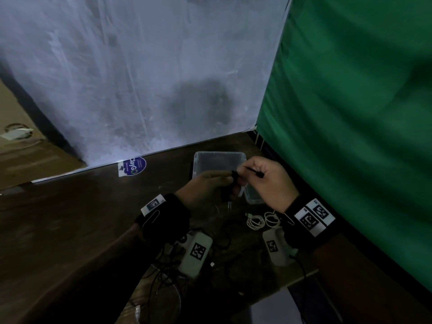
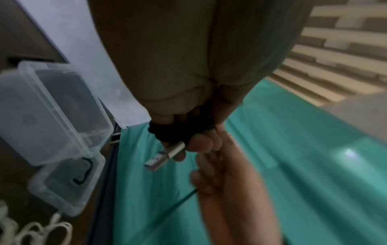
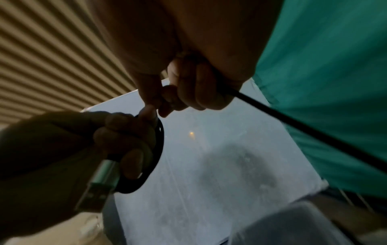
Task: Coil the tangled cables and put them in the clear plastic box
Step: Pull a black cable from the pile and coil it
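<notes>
The left hand (image 1: pixel 205 185) holds a small coil of black cable (image 3: pixel 155 154) wrapped round its fingers, up in the air just in front of the clear plastic box (image 1: pixel 219 157). A silver USB plug (image 2: pixel 165 155) sticks out from under that hand. The right hand (image 1: pixel 268 181) pinches the loose end of the same cable between thumb and fingers, right beside the left hand, and the rest of the strand runs back out past the palm. The cable looks thin, light and bendy, so it will likely spring open if the fingers let go. A good place to hold it seems to be across all the loops at once, not by the plug, which is hard and could pull the coil crooked. The box sits on the dark wooden table (image 1: pixel 81 218) with its lid off, and the lid (image 2: pixel 62 187) lies next to it. A short bit of black wire shows on or under the lid, but I cannot tell which. The box itself looks like it has nothing in it yet. White cables (image 1: pixel 263 221) lie in loose loops on the table near the box.
</notes>
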